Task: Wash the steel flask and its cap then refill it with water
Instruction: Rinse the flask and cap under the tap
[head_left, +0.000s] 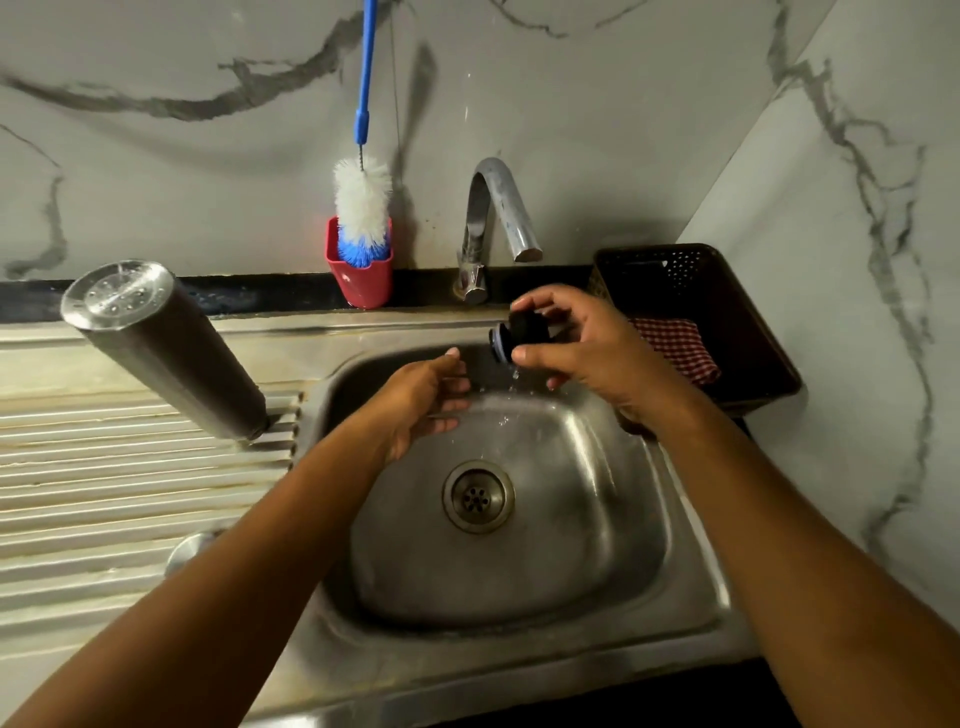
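Over the sink (691, 582), her right hand (587, 348) pinches the dripping cap (522, 332); the left hand (426, 400) hangs loose-fingered, and the flask (161, 348) stands upended.

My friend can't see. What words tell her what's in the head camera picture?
A person's right hand holds the flask's dark cap over a steel sink, water dripping off it, with the open left hand just beside. The steel flask stands mouth down on the draining board to the left; a bottle brush sits in a red cup.
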